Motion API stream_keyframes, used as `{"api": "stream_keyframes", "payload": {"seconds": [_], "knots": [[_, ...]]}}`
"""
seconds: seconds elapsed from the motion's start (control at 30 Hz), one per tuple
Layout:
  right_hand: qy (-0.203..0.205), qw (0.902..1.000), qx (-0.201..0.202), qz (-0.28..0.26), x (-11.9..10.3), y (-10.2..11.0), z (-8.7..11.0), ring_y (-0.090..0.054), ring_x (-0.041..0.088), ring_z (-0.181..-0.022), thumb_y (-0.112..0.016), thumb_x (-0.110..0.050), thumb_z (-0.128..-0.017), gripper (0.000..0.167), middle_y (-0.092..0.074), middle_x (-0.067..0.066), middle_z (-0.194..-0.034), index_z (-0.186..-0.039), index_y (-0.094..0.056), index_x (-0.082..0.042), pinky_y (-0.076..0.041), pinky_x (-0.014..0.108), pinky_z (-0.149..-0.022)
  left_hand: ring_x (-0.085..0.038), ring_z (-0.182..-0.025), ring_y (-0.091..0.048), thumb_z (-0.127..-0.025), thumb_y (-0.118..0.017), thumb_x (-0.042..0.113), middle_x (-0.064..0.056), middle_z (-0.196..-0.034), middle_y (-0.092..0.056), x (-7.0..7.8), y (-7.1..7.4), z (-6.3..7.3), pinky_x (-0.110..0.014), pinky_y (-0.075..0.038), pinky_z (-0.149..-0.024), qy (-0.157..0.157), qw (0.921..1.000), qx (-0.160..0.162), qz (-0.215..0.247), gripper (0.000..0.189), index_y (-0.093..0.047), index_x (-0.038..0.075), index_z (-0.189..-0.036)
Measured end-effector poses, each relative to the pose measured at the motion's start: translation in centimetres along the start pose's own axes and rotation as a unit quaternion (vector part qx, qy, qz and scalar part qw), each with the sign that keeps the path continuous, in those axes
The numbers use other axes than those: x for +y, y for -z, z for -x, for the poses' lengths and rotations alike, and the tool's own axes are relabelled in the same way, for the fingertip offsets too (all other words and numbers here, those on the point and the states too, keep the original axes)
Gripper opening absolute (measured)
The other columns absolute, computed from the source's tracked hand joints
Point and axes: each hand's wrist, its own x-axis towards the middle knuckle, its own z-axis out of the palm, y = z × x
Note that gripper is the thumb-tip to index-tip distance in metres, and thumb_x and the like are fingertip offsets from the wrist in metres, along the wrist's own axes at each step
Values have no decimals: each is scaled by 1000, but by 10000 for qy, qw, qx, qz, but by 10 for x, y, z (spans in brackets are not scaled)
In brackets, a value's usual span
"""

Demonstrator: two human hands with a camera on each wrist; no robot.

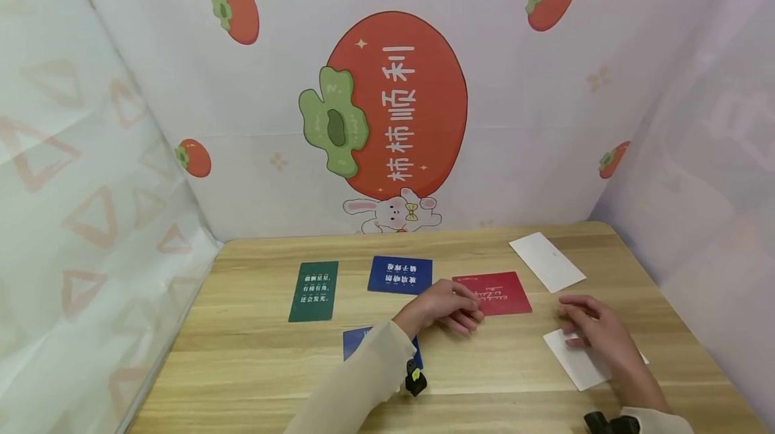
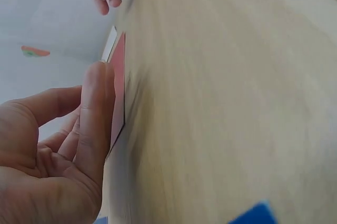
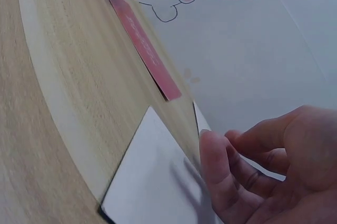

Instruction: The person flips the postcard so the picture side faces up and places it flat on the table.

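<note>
My left hand [image 1: 445,306] is at the left edge of a red card [image 1: 499,294] with pale lettering, fingers loosely bent and holding nothing. In the left wrist view its fingertips overlap the red card [image 2: 119,92]. My right hand [image 1: 596,333] hovers over the near white card [image 1: 575,363], fingers loosely curled and nothing between them. That white card [image 3: 152,176] lies flat in the right wrist view, partly hidden by the hand in the head view. A second white card [image 1: 547,262] lies farther back, at the right.
A green card [image 1: 313,291] and a blue card [image 1: 400,274], both with white writing, lie flat at the left and middle of the wooden table [image 1: 242,367]. Another blue card [image 1: 354,341] is half hidden under my left sleeve. A printed cloth wall [image 1: 508,171] stands behind.
</note>
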Motion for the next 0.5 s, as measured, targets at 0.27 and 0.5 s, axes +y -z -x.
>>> {"api": "stream_keyframes", "payload": {"seconds": [0.27,0.5], "knots": [[-127,9993,85,346,2,14,6,-69,6,-81,-52,-22,-117,49,-74,-17,-98,-150,-48,14,-70,33,-70,-19,-71,-81,-108,-68,15,-15,-97,-84,1,-22,-5,-35,-70,-63,52,9999,-125,-15,21,-77,0,-120],[-51,9983,149,566,10,29,9,-68,3,-81,-52,-26,-117,50,-71,-25,-95,-148,-50,14,-70,33,-69,-30,-78,-83,-107,-70,15,-15,-96,-84,1,-40,-5,-35,-69,-62,160,9996,-216,-80,19,-78,2,-118]]}}
